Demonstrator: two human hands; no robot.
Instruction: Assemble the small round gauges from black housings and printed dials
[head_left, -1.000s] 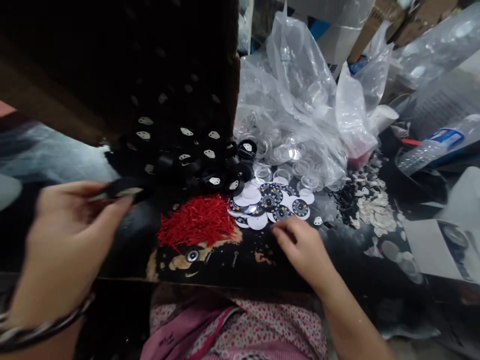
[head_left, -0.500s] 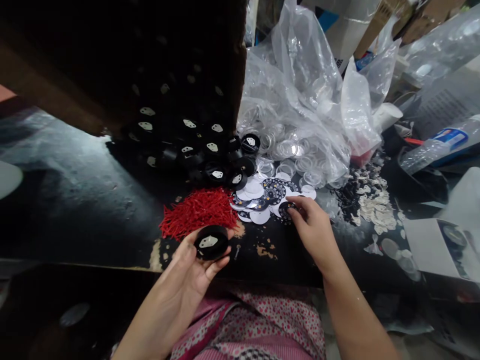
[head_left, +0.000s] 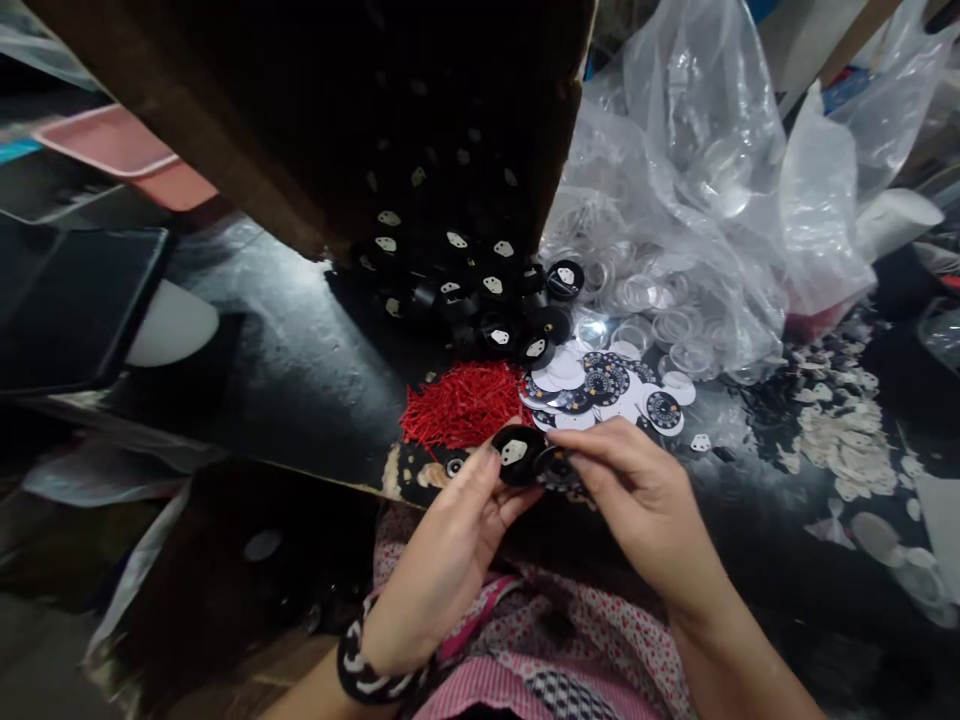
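My left hand (head_left: 469, 540) is closed round a black round casing (head_left: 514, 453) with a pale metal plate inside, its open side up. Pinched in my right hand (head_left: 637, 490) is a black printed dial disc (head_left: 557, 470), tilted and right beside the casing's rim; I cannot tell whether they touch. Just beyond my hands lies a heap of red pointers (head_left: 466, 405), thin as slivers. To its right spreads a pile of printed dial discs (head_left: 604, 378), some with white backs up.
A large cardboard box (head_left: 566, 140) with several black casings (head_left: 501, 335) spilling out stands behind. Clear plastic rings (head_left: 675, 322) lie by a plastic bag (head_left: 690, 150). Small pale plates (head_left: 844, 430) are heaped at right. A pink tray (head_left: 124, 145) is far left.
My right hand has picked a dial disc off the pile and carried it to the casing in my left hand. The view has turned left, bringing the pink tray into sight.
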